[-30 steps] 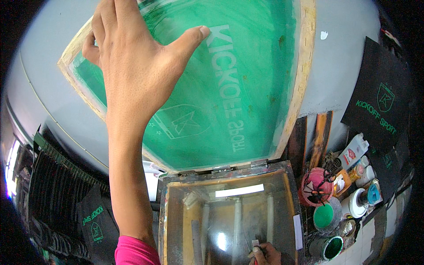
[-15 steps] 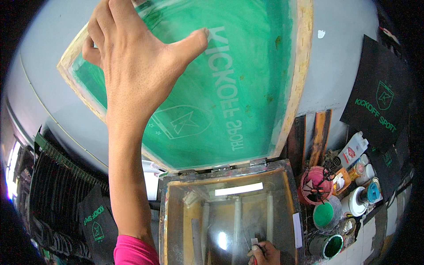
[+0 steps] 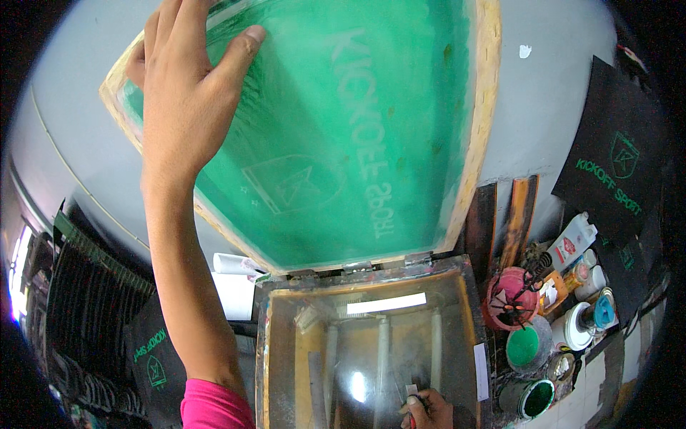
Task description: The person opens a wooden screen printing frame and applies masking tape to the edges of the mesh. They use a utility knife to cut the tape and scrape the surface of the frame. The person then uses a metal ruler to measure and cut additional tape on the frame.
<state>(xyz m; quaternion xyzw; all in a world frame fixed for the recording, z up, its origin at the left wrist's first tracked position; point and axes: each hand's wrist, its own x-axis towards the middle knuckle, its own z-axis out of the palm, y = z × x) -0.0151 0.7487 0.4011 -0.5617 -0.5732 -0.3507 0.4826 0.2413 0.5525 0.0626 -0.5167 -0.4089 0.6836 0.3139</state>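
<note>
A large green mesh screen [image 3: 300, 93] in a pale wooden frame stands tilted up, with a faint crest and lettering in its mesh. My left hand [image 3: 189, 86] reaches across its upper left part, thumb spread from the fingers; the fingertips run out of view, and whether they touch the frame is hidden. Below the screen is a glass-topped box [image 3: 364, 350] with a dark rim and pale tubes inside. At its lower right my right hand [image 3: 429, 410] is closed around a small dark tool [image 3: 410, 400] with a red part, its kind unclear.
To the right stand a red tub [image 3: 493, 314], a green paint container [image 3: 523, 347], an open dark green jar [image 3: 537, 398] and a white bottle [image 3: 574, 238]. Printed black sheets [image 3: 607, 154] lie at the right; a stack of black sheets [image 3: 100, 286] is at the left.
My left hand has moved left and slightly up across the screen, with its thumb drawn closer to the fingers. The screen has shifted slightly. My right hand stays in place.
</note>
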